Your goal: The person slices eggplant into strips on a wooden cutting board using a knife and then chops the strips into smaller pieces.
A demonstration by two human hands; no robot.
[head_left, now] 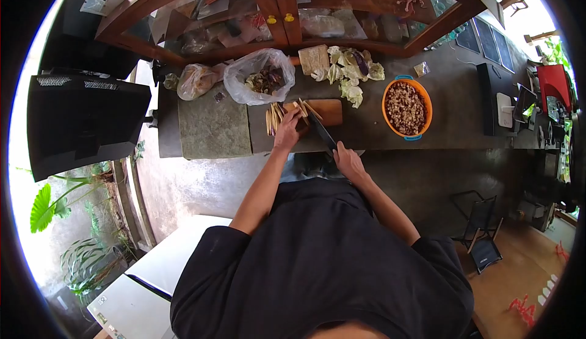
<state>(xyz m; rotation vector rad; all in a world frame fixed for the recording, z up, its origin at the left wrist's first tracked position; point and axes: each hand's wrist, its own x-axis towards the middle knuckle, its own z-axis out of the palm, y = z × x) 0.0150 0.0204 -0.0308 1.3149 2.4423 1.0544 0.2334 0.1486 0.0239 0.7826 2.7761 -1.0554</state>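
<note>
My right hand [350, 162] is closed around the handle of a knife [322, 132], whose dark blade reaches up and left to the wooden cutting board [329, 112]. On the board's left part, my left hand [288, 130] presses with bent fingers on pale strips with dark skin, which look like eggplant. More eggplant strips [272, 119] lie left of that hand, over the board's end. Some strips [310, 108] rest beside the blade. To the right, an orange colander [430, 116] with blue handles is full of small diced pieces [405, 108], pale with dark skin.
Behind the board stands an open plastic bag [235, 82] of scraps. Cabbage leaves [351, 88], a dark purple eggplant [360, 63] and a tan block [314, 60] lie farther back. A grey mat [213, 125] covers the counter at left. A glass-door cabinet [278, 9] overhangs the rear.
</note>
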